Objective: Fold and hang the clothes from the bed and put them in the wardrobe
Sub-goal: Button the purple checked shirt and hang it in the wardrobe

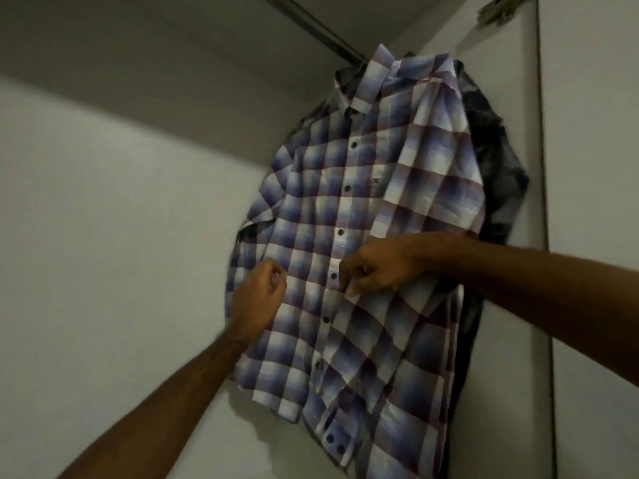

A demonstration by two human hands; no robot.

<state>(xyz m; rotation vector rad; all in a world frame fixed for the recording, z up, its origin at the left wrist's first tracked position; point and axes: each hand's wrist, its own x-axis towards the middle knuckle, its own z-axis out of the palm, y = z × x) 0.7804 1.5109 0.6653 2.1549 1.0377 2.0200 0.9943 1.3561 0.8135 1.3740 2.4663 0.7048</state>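
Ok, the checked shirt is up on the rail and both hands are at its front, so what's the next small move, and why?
Probably let go and draw both hands back. The checked shirt already hangs from the rail in front of a dark garment, buttoned down its front. The right hand pinches the placket edge; the left hand is curled against the cloth. The lower hem looks slightly skewed, so a light downward tug first may help.

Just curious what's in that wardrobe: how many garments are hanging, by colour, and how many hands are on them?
Plaid blue-and-white shirt: 1
Dark garment behind it: 1
Hands at the shirt: 2, left hand and right hand
Total: 2 garments, 2 hands
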